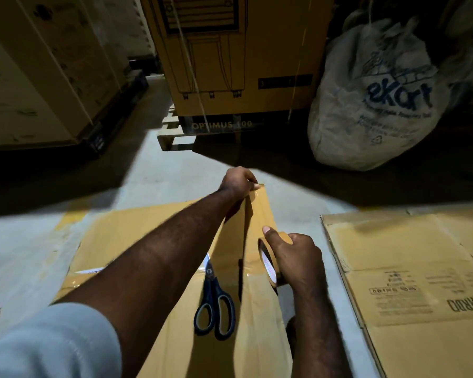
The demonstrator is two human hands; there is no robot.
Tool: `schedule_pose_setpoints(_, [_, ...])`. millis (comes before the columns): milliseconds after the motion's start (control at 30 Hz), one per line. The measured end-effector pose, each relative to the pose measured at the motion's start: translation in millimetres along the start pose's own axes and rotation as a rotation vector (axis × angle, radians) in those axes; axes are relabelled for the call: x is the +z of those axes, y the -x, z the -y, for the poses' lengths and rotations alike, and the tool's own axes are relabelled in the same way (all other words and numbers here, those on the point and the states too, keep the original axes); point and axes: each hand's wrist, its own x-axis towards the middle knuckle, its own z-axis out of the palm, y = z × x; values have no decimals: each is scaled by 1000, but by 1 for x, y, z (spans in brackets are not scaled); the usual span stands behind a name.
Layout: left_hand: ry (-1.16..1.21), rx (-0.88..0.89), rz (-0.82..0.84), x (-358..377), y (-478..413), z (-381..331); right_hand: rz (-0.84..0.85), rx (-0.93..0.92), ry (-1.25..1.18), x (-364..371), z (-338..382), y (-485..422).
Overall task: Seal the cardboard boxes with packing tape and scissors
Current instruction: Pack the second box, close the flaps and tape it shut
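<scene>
A flat brown cardboard box [137, 241] lies on the floor in front of me. My left hand [238, 182] reaches to its far edge and pinches the free end of a brown tape strip [260, 208]. The strip runs back along the box to the tape roll [271, 261], which my right hand [301, 260] grips, thumb over the top. Black-handled scissors [216, 306] lie on the box between my arms, blades pointing away from me.
A second flattened cardboard box [410, 282] lies on the floor to the right. Beyond stand a large printed carton on a pallet [238, 64], stacked cartons [38, 72] at the left and a white sack [374, 99] at the right. Grey concrete floor [175, 165] lies between.
</scene>
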Motion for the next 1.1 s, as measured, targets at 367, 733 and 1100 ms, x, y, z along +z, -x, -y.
schedule_pose_setpoints(367, [-33, -68, 43, -3, -8, 7, 118, 11, 19, 0, 11, -4])
schedule_pose_setpoints(733, [-36, -139, 106, -6, -15, 2, 119, 6, 20, -2, 13, -2])
schedule_pose_setpoints(1100, [193, -417, 148, 1, -18, 6, 86, 4, 29, 4, 11, -3])
